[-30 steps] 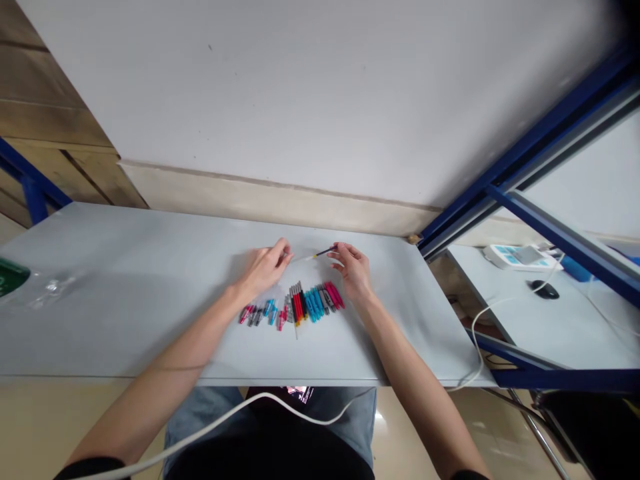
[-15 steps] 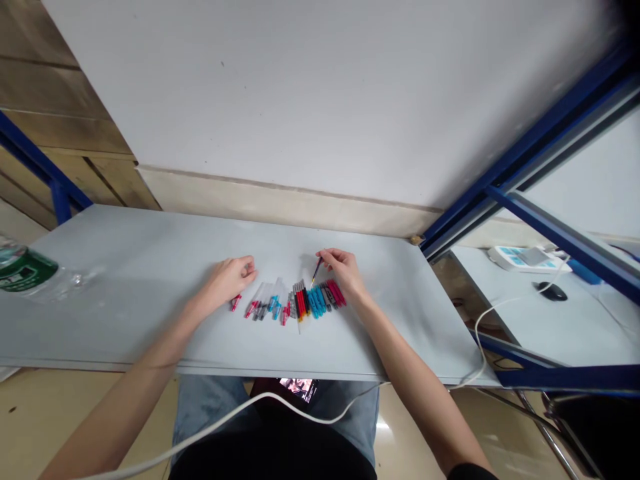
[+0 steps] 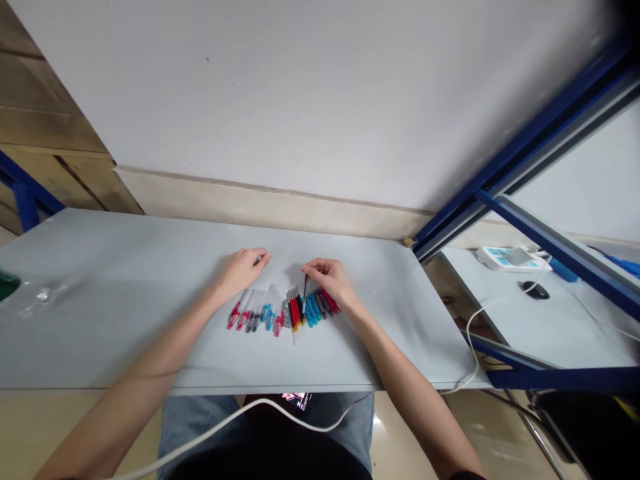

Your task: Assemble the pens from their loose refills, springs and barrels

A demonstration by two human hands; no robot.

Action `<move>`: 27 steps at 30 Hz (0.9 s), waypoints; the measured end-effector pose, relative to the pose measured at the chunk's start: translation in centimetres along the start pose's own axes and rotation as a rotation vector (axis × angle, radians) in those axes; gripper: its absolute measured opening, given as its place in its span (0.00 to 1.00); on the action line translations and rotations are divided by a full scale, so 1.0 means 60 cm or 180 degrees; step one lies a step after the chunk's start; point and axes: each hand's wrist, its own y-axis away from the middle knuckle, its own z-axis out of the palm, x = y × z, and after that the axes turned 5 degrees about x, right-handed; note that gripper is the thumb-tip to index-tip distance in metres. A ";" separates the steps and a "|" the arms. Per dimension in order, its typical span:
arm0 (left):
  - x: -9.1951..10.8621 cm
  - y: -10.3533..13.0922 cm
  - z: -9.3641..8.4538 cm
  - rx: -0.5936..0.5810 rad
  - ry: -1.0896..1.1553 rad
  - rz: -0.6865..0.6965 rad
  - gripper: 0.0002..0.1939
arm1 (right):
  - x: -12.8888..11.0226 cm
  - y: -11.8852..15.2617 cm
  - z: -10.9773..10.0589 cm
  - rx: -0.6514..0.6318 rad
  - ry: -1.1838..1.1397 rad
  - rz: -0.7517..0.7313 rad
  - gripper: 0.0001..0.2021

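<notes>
Between the fingertips of my right hand [image 3: 327,277] is a thin dark pen refill [image 3: 305,288], its lower end over the row of refills. My left hand [image 3: 246,268] is curled above the clear pen barrels [image 3: 255,303]; something small and greyish shows at its fingers, too small to name. Those barrels have red, grey and blue ends and lie side by side. To their right lie several red and black refills [image 3: 295,308] with yellowish ends. Blue pen pieces [image 3: 313,308] follow, then grey and pink pen pieces [image 3: 331,302] partly under my right hand.
A plastic bottle [image 3: 7,285] lies at the table's left edge. A white cable [image 3: 470,333] runs past the right edge and across my lap. Blue metal frame bars [image 3: 540,233] separate this table from another with a black mouse [image 3: 536,290] and a white device [image 3: 513,259].
My right hand has brought the refill left and down to the refill row, turning it more upright. My left hand has shifted slightly right. The whole view has shifted a little.
</notes>
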 end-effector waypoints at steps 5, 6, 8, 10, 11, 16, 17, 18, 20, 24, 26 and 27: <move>0.006 0.013 0.021 0.0361 -0.0363 -0.0067 0.20 | -0.012 0.011 0.008 -0.0247 0.0532 -0.0294 0.12; 0.008 0.017 0.021 0.0364 -0.0419 -0.0049 0.20 | -0.014 0.014 0.009 -0.0302 0.0629 -0.0343 0.11; 0.011 0.023 0.020 0.0374 -0.0499 -0.0028 0.20 | -0.016 0.018 0.012 -0.0373 0.0822 -0.0409 0.10; 0.014 0.024 0.018 0.0432 -0.0575 -0.0029 0.20 | -0.016 0.022 0.015 -0.0341 0.1064 -0.0460 0.08; 0.014 0.024 0.018 0.0470 -0.0606 -0.0036 0.20 | -0.016 0.023 0.017 -0.0306 0.1214 -0.0487 0.08; 0.014 0.025 0.018 0.0543 -0.0607 -0.0050 0.20 | -0.006 0.027 0.027 -0.0327 0.1768 -0.0523 0.05; 0.014 0.025 0.018 0.0546 -0.0584 -0.0046 0.20 | -0.005 0.028 0.028 -0.0392 0.1745 -0.0492 0.06; 0.014 0.025 0.018 0.0548 -0.0561 -0.0043 0.20 | -0.004 0.029 0.030 -0.0464 0.1684 -0.0464 0.06; 0.014 0.025 0.018 0.0549 -0.0518 -0.0043 0.19 | -0.003 0.030 0.032 -0.0566 0.1526 -0.0453 0.08; 0.010 0.023 0.017 0.0602 -0.0488 -0.0057 0.19 | -0.011 0.032 0.031 -0.0325 0.1342 -0.0500 0.09; 0.008 0.022 0.018 0.0632 -0.0511 -0.0052 0.19 | -0.017 0.033 0.029 -0.0122 0.1268 -0.0492 0.09; 0.006 0.021 0.019 0.0637 -0.0519 -0.0042 0.19 | -0.020 0.034 0.027 -0.0032 0.1227 -0.0497 0.10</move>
